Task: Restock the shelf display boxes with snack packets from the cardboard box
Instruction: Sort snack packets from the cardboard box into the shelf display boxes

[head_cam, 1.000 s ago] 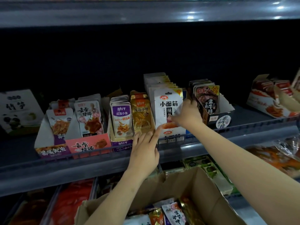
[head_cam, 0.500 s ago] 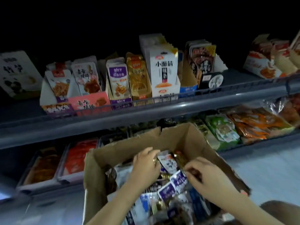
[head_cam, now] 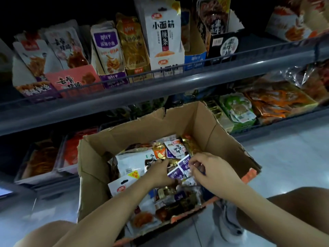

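Snack packets (head_cam: 135,163) heaped loose in cardboard box (head_cam: 178,122) on floor, plenty left. Left hand (head_cam: 159,172) and right hand (head_cam: 211,169) down among them, pinching purple packets (head_cam: 184,164). Shelf display boxes (head_cam: 114,79) above mostly full; more restocking ahead, probably.

The top edge cuts off the white display box (head_cam: 164,41). The left hand (head_cam: 159,172) hides its fingertips among the snack packets (head_cam: 178,173); its grip stays unclear.
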